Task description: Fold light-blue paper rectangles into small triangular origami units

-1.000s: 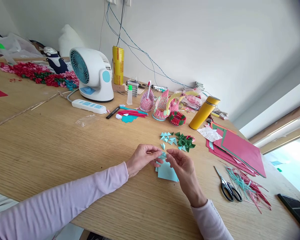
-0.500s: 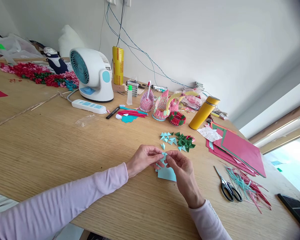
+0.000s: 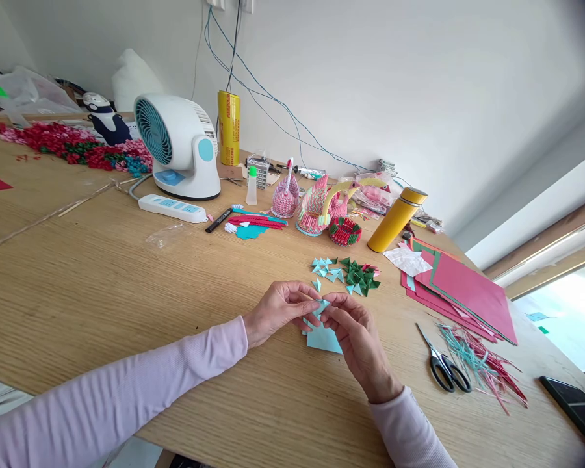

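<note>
**A:** What's the room like from where you sit?

**B:** I see a white wall behind a long wooden desk (image 3: pixel 102 286), with a window at far right. Largest on the desk is the white fan (image 3: pixel 178 146) at the far left, then red paper sheets (image 3: pixel 463 292) on the right, a yellow flask (image 3: pixel 394 220), scissors (image 3: pixel 443 367), and folded triangles (image 3: pixel 346 273).

**A:** And the hands?

**B:** My left hand (image 3: pixel 277 309) and right hand (image 3: pixel 353 335) meet fingertip to fingertip, both pinching a small light-blue paper piece (image 3: pixel 322 305) just above a light-blue sheet (image 3: pixel 324 338) lying near the desk's centre.
</note>
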A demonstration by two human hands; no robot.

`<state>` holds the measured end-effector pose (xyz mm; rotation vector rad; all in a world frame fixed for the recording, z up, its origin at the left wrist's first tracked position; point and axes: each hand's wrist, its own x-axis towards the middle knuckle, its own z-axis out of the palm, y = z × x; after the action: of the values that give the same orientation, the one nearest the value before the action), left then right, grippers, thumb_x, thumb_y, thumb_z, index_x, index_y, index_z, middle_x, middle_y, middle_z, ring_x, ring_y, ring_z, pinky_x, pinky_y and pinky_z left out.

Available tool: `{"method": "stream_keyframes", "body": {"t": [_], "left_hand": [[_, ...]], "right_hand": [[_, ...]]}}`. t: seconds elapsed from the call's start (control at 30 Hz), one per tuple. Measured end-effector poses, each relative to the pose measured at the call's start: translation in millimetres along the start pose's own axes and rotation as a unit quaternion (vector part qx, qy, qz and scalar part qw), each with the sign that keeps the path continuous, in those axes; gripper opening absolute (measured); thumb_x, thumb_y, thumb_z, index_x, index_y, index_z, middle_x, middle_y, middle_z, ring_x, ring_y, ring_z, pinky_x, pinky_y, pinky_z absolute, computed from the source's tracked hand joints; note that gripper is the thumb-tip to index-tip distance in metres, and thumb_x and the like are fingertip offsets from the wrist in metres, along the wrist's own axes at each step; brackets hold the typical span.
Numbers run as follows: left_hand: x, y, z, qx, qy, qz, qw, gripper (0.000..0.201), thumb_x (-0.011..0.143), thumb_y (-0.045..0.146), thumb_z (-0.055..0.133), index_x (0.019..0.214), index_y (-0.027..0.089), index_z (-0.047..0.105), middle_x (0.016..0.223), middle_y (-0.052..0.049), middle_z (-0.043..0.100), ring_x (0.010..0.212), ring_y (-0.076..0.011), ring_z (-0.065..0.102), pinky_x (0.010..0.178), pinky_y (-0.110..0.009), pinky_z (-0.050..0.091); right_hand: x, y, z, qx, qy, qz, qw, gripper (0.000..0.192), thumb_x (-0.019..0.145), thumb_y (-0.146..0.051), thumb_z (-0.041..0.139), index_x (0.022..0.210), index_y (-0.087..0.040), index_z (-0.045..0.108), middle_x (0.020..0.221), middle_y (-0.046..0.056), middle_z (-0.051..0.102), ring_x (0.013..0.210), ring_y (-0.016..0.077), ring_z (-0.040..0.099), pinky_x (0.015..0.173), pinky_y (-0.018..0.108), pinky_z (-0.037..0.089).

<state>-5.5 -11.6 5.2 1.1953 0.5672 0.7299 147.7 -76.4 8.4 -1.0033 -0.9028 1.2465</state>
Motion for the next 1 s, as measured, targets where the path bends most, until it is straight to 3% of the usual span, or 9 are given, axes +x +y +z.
{"method": "stream_keyframes", "body": {"t": [0.3,0.57,0.8,1.0], "left_hand": [[-0.4,-0.9,0.0,0.025,-0.001,0.007,1.000,0.034,0.075,0.036,0.073,0.094,0.011,0.060,0.074,-0.007,0.070,0.063,-0.0154,0.067,0.054,-0.025,0.056],[-0.2,0.0,0.9,0.030,-0.013,0.013,0.999,0.035,0.075,0.037,0.072,0.095,0.011,0.060,0.075,-0.007,0.070,0.062,-0.0153,0.067,0.053,-0.025,0.055],[-0.9,3.5,-1.8,-0.053,-0.047,-0.058,0.996,0.035,0.072,0.033,0.077,0.097,0.012,0.064,0.083,-0.008,0.072,0.074,-0.0157,0.069,0.063,-0.024,0.054],[-0.1,4.6,-5.0,-0.091,-0.078,-0.115,0.986,0.030,0.076,0.032,0.074,0.095,0.010,0.066,0.090,-0.010,0.071,0.084,-0.0181,0.069,0.071,-0.026,0.055]], "right_hand": [[3.9,6.2,-5.0,-0.073,0.015,-0.027,0.997,0.015,0.079,-0.032,0.072,0.082,-0.017,0.068,0.067,0.001,0.065,0.062,0.0119,0.057,0.059,0.024,0.042],[2.4,5.9,-0.9,-0.065,0.025,-0.046,0.997,0.012,0.077,-0.029,0.072,0.081,-0.019,0.067,0.067,0.000,0.062,0.061,0.0123,0.057,0.058,0.025,0.042],[0.6,-0.9,-1.1,-0.062,0.043,-0.026,0.997,0.009,0.073,-0.026,0.072,0.074,-0.019,0.067,0.061,-0.001,0.059,0.059,0.0127,0.053,0.058,0.026,0.042],[2.2,-2.3,-11.3,-0.188,0.011,-0.070,0.980,0.005,0.075,-0.024,0.067,0.076,-0.020,0.067,0.067,0.001,0.063,0.061,0.0144,0.057,0.057,0.027,0.044]]}}
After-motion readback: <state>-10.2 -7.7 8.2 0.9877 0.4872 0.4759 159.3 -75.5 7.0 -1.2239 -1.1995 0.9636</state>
